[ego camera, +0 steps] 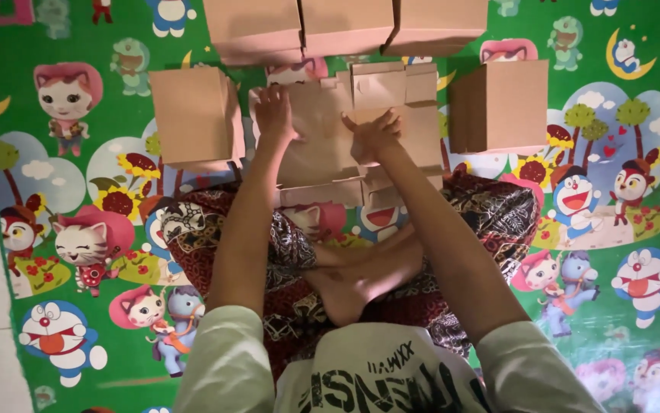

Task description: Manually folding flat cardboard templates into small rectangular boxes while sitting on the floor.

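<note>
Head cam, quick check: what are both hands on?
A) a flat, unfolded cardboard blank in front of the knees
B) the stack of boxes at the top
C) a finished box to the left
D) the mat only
A: the left hand and right hand both press on the flat cardboard blank lying on the mat; the folded boxes at left, right and top are untouched.

I see both hands pressing a flat cardboard blank (345, 138), left hand (274, 113), right hand (374, 136). Folded boxes (192, 115) sit along the mat's (55, 252) far edge.
</note>
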